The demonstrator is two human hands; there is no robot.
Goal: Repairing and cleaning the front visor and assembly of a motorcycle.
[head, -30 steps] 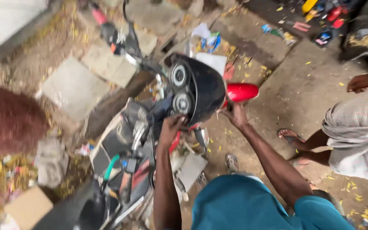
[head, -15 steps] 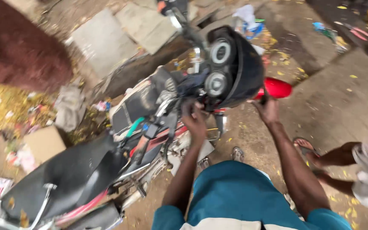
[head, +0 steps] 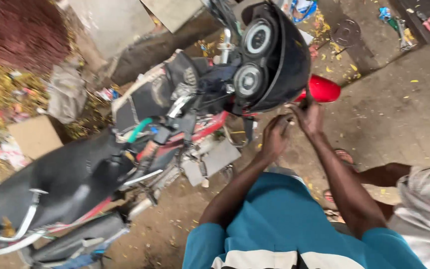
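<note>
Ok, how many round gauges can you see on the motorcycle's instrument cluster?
2. The upper gauge sits near the top of the black headlight cowl; the lower gauge sits just below it. Others may be hidden.

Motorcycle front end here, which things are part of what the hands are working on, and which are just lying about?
In hand:
left hand
right hand
black headlight cowl
round gauges
red front mudguard

Lying about:
cardboard box
pliers
round metal disc
grey rag

A brown cardboard box [head: 35,135] lies left of the motorcycle [head: 125,149], amid litter.
</note>
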